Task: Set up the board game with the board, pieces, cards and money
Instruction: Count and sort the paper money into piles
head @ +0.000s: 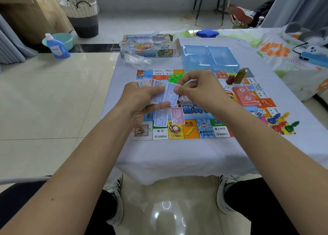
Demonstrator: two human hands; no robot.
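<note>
While my left hand (pixel 142 101) is gripping the fanned stack of money (pixel 158 92) above the board (pixel 195 128), my right hand (pixel 197 87) is pinching the top blue note (pixel 173 94) at its right edge, fingers curled. Its long axis is running away from me. Two sorted notes, blue (pixel 160 117) and pink (pixel 177 115), are lying just below, nearer me, so I judge the note goes down beside them.
</note>
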